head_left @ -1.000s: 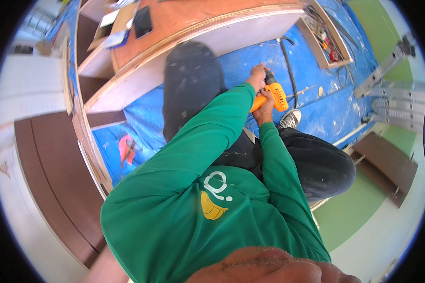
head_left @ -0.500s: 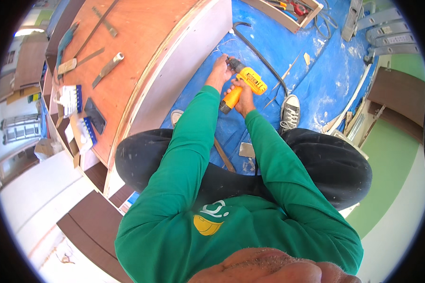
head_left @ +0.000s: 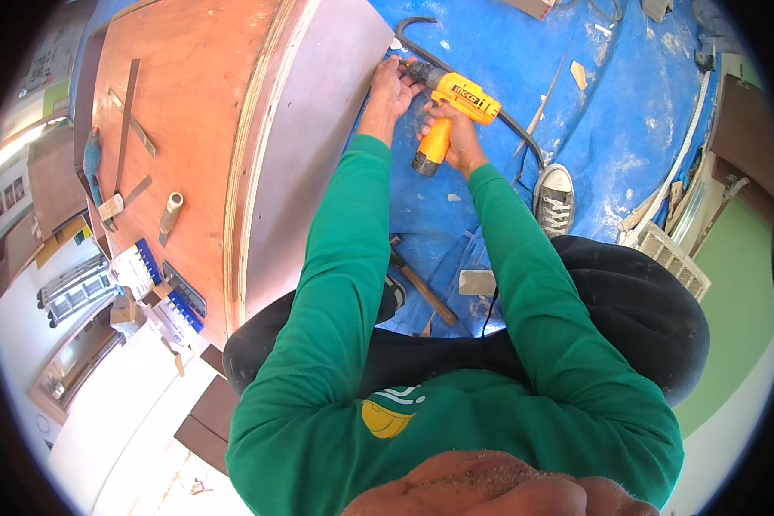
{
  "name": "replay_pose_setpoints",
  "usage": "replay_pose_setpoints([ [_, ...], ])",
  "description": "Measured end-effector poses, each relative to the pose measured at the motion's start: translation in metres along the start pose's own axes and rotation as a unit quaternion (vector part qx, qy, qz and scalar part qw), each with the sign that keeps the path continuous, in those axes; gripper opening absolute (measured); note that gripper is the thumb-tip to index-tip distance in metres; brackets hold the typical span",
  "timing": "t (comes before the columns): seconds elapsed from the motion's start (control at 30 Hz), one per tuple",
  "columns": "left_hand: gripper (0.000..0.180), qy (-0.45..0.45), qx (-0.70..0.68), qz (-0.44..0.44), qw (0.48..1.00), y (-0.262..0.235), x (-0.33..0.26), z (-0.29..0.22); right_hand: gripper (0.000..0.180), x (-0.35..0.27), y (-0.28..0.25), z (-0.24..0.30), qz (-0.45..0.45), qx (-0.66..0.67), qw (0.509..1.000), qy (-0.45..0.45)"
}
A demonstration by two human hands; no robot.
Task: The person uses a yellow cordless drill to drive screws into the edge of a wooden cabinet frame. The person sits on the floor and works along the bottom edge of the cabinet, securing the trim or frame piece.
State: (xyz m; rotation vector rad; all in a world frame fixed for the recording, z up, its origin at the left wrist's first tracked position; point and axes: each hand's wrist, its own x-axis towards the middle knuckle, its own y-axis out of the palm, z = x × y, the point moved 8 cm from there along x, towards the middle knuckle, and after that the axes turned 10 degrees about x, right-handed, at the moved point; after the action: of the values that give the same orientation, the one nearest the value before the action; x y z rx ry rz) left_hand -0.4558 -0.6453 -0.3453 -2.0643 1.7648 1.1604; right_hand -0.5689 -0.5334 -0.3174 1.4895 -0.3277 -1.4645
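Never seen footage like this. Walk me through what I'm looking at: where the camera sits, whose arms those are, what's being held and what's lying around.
The camera is worn on a person's head and looks down, so the round, bent picture shows their own green-sleeved arms reaching away from you. The right hand grips the handle of a yellow power drill. The left hand is at the drill's front end, close to the edge of a grey board that forms the side of a reddish wooden cabinet. Below them is a blue tarp on the floor, with a hammer and a grey sneaker. Flat metal tools lie on the cabinet.
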Motion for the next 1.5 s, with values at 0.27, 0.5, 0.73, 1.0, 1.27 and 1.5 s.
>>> replay_pose_setpoints([
  [0.27,0.02,0.046,0.023,0.049,0.997,0.017,-0.009,-0.015,0.018,0.0,0.0,0.007,0.03,0.03,0.999,0.017],
  [0.5,0.029,0.059,-0.002,0.041,0.997,0.015,-0.006,-0.017,0.017,0.008,0.005,0.001,0.07,0.041,0.996,0.038],
  [0.73,0.039,0.042,-0.026,0.043,0.998,0.016,-0.009,-0.016,0.015,0.006,0.01,0.01,0.071,0.01,0.997,0.038],
  [1.0,0.04,0.201,0.79,0.083,0.574,0.093,-0.198,-0.148,0.016,0.011,0.003,0.006,0.055,0.036,0.997,0.051],
  [1.27,0.039,0.631,0.746,-0.028,0.212,0.168,-0.242,-0.286,0.015,0.004,0.012,0.008,0.063,0.033,0.996,0.045],
  [1.5,0.039,0.459,0.829,0.056,0.314,0.188,-0.194,-0.18,0.017,0.007,0.004,0.006,0.044,0.052,0.997,0.031],
])
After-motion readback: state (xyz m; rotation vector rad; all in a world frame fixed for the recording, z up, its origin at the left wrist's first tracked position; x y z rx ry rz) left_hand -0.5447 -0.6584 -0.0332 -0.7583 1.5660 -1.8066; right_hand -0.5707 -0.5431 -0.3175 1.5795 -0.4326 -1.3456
